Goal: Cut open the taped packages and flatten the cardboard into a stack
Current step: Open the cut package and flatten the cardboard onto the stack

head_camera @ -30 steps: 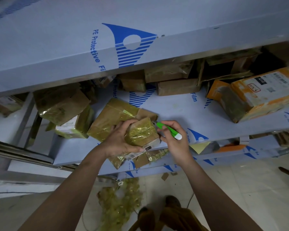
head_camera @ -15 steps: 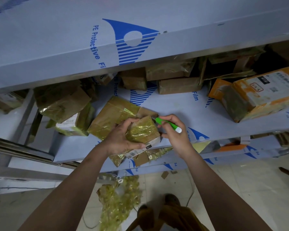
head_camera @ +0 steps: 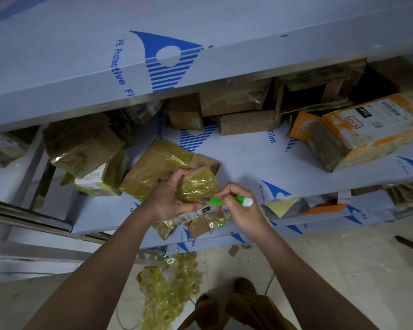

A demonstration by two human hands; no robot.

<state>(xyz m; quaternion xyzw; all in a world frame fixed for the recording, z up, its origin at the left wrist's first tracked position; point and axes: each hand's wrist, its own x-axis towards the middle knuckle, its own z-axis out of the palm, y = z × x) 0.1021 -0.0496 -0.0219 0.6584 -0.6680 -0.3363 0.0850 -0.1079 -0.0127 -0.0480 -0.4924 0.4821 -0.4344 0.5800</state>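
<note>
My left hand (head_camera: pixel 169 198) grips a small cardboard package wrapped in shiny yellowish tape (head_camera: pixel 197 183) at the front edge of the middle shelf (head_camera: pixel 243 163). My right hand (head_camera: pixel 239 206) pinches a green and white cutter (head_camera: pixel 231 201) lying almost level, its tip at the package's lower right edge beside a white barcode label (head_camera: pixel 191 215). A larger flat taped package (head_camera: pixel 157 165) lies on the shelf just behind the small one.
More taped boxes sit at the shelf's left (head_camera: pixel 81 144), back (head_camera: pixel 246 120) and right, where an orange and white parcel (head_camera: pixel 367 125) lies. A pile of stripped yellow tape (head_camera: pixel 169 284) lies on the tiled floor near my feet. An upper shelf (head_camera: pixel 129 55) overhangs.
My right hand has swung the cutter from the package's upper right corner down to its lower right edge, now lying nearly level. My left hand keeps its grip on the package.
</note>
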